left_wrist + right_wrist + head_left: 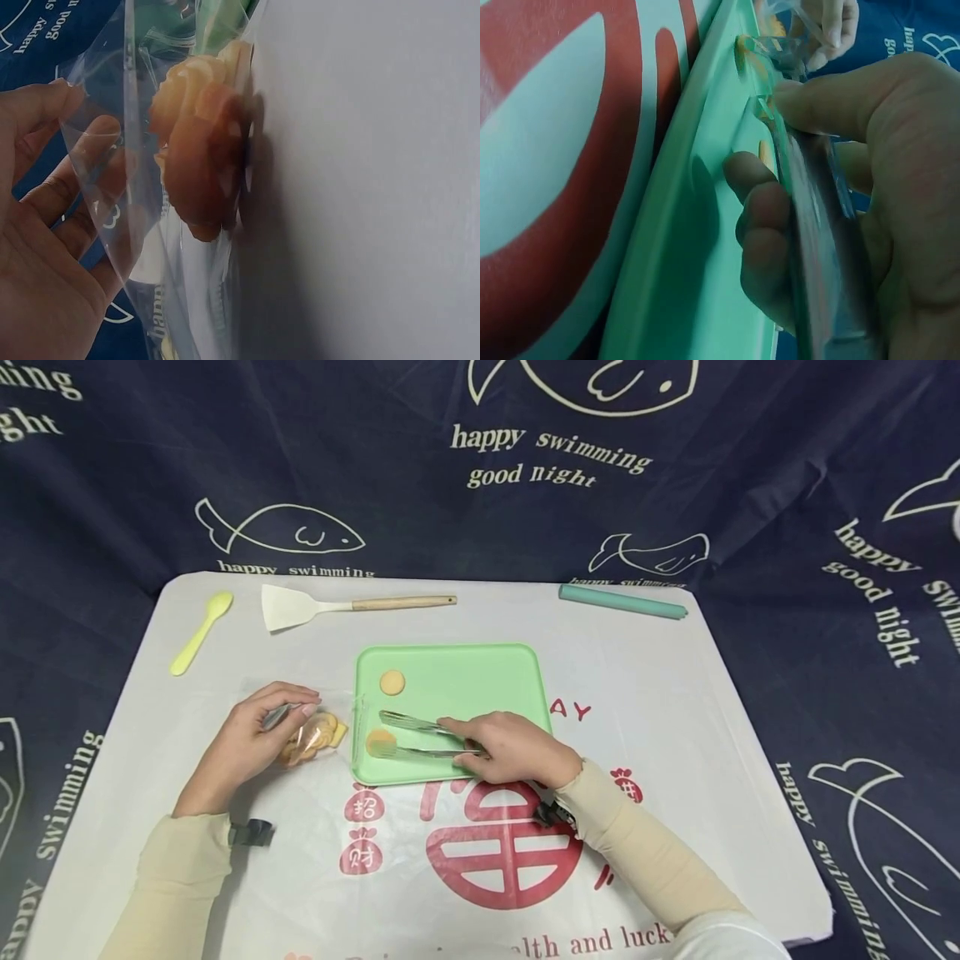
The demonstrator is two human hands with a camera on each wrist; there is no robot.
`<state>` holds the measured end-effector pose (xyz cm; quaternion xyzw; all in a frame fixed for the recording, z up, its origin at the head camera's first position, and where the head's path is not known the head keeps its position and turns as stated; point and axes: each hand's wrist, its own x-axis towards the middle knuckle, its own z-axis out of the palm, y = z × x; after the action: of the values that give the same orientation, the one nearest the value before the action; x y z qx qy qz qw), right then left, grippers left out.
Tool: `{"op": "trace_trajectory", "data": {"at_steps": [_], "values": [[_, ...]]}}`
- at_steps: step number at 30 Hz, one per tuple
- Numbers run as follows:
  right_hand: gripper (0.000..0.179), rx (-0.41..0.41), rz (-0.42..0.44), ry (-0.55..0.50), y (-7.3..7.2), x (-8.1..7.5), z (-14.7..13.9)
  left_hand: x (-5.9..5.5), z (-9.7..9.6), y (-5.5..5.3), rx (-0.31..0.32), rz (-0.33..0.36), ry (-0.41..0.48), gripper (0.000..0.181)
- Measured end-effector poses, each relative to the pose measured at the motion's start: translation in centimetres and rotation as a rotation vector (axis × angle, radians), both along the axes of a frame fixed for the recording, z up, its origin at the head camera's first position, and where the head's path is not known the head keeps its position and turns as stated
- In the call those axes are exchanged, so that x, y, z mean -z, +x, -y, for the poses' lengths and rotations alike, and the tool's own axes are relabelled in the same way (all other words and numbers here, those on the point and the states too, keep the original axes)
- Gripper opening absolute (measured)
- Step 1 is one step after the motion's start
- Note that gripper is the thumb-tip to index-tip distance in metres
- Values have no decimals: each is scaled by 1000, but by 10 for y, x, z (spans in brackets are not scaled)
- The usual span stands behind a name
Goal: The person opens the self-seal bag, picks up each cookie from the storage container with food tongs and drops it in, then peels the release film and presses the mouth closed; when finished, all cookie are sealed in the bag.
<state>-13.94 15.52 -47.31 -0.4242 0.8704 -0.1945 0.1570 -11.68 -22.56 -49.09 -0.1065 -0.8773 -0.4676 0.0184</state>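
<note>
Silver tongs (412, 722) point left — long axis across the tray (465, 681).

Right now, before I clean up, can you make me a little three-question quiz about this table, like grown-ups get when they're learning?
1. True or false: the right hand holds the metal tongs.

2. Which thing lies nearest the far right corner of the table?
A) yellow spoon
B) white spatula
C) teal cylinder

3. In the head view, how many round cookies show over the green tray?

Key:
1. True.
2. C.
3. Two; the tongs partly cover one.
</note>
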Motion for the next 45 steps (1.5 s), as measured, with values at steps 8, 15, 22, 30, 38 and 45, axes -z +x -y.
{"op": "trace_trajectory", "data": {"at_steps": [8,15,22,30,38,45], "values": [[46,-30,-12,-18,1,0,3,-4,-1,-1,-9,14,-9,25],[43,-26,30,-28,1,1,0,-3,0,-2,-8,16,2,24],[43,4,55,-61,-3,0,-6,-4,1,-1,-8,12,8,23],[45,31,123,-145,-11,-1,8,-5,2,1,-2,9,15,21],[43,-9,138,-146,-24,1,42,-4,1,2,19,-49,26,15],[44,-59,133,-125,-32,-2,68,-6,-1,3,18,-63,37,14]]}}
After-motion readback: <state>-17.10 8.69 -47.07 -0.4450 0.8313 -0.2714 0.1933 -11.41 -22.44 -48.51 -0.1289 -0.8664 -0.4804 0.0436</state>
